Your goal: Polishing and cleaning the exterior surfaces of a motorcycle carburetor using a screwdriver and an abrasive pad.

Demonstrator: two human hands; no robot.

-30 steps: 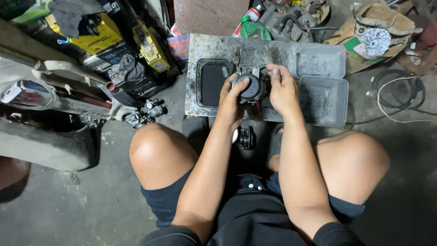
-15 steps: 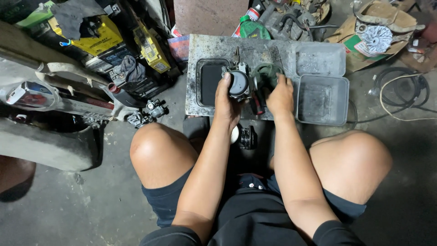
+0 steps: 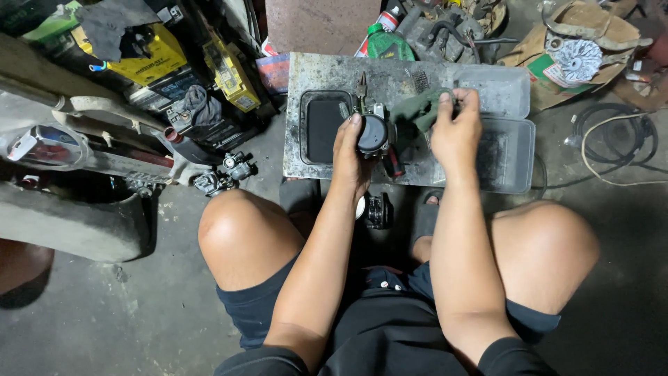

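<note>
Concrete floor (image 3: 139, 320) holds a grimy tray (image 3: 410, 83); fingers grip a carburetor (image 3: 372, 134) and green rag (image 3: 417, 111).

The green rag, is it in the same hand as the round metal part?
No: the right hand grips the green rag, while the left hand holds the round metal part.

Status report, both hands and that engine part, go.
Left hand gripping the round dark engine part over the metal tray. Right hand holding a green rag beside it. Nothing between them.
</note>
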